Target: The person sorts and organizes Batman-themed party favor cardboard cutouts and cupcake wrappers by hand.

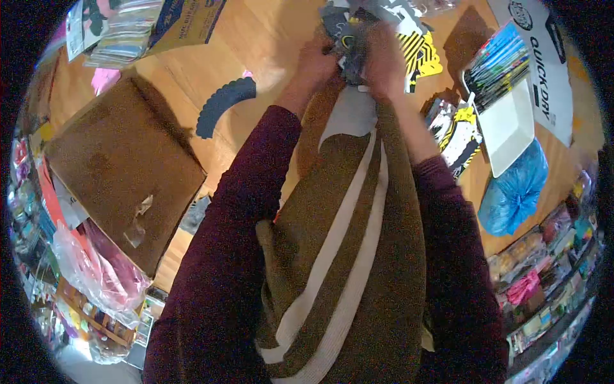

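Near the top centre, my left hand (318, 61) and my right hand (384, 63) are on either side of a bunch of dark grey and black cut-out pieces (350, 48). The fingers of both hands curl in toward the bunch, though blur hides the fingertips. Just right of my right hand lie yellow-and-black striped pieces (421, 54). A dark scalloped curved strip (224, 105) rests on the wooden surface to the left.
A brown cardboard box (121, 173) stands at left, with packaged items (125, 41) above it. At right are a white tray (507, 131), a stack of colourful packets (499, 64), more striped pieces (457, 137), a blue plastic bag (515, 192) and a "QUICK DRY" sheet (543, 77).
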